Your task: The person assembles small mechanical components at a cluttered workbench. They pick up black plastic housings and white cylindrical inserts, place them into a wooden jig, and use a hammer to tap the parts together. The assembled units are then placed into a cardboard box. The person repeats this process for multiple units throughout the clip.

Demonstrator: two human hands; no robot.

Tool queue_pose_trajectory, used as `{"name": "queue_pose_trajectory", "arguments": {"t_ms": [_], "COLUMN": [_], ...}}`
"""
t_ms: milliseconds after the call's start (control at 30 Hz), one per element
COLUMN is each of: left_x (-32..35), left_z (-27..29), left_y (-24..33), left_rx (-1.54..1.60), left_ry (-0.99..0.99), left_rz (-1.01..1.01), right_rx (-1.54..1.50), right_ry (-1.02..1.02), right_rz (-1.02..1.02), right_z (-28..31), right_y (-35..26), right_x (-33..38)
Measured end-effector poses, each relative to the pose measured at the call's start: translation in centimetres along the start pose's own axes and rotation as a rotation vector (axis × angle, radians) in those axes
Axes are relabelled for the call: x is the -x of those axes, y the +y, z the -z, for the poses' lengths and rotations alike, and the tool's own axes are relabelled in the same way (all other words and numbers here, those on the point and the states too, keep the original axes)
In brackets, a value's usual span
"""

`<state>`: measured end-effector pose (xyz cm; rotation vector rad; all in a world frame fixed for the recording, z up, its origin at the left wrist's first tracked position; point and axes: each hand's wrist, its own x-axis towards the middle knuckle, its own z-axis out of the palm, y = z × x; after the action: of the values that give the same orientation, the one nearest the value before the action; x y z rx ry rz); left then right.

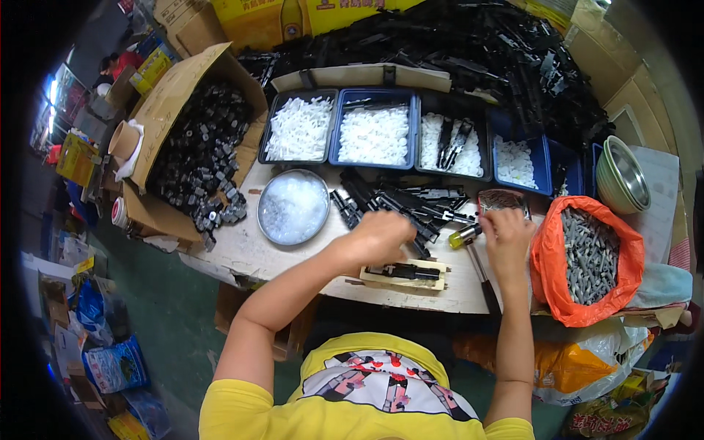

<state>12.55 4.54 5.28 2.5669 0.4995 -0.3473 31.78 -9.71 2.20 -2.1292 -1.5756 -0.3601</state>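
The left hand [386, 238] hangs curled at frame centre, the right hand [508, 231] bunched right of centre; whether either pinches anything, I cannot tell. Below centre, the slim black part [412, 272] in a pale rectangular wooden fixture [441, 276] looks light, stiff, slightly slippery; best gripped by its long sides.

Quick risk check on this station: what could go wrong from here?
1. The pale fixture holding a black assembly sits near the workbench's front edge; a forearm bump might knock it off.
2. The right hand is close beside the small dish of loose pieces; a snag could scatter them.
3. The orange plastic bag is open and full of grey parts; a knock may spill some.
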Motion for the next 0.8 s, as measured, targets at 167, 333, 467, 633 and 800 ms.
{"name": "queue_pose_trajectory", "arguments": {"t_ms": [167,333,467,633,800], "left_x": [-9.6,-16.1,-15.8,-15.0,-15.5], "left_z": [3.4,2.5,2.4,2.9,2.7], "left_y": [-0.4,-1.6,-2.2,-2.2,-2.1], "left_rx": [-0.263,-0.647,-0.677,-0.640,-0.632], "left_ry": [0.624,0.546,0.510,0.464,0.469], "left_rz": [0.030,0.069,-0.075,-0.096,-0.066], "right_rx": [0.278,0.307,0.253,0.214,0.254], "right_ry": [-0.100,-0.142,-0.246,-0.243,-0.286], "right_rz": [-0.151,-0.090,-0.086,-0.109,-0.097], "right_z": [-1.6,-4.0,-4.1,-3.8,-3.9], "right_y": [4.1,5.0,4.9,4.9,4.6], "right_x": [-1.2,-1.6,-1.9,-1.6,-2.1]}}
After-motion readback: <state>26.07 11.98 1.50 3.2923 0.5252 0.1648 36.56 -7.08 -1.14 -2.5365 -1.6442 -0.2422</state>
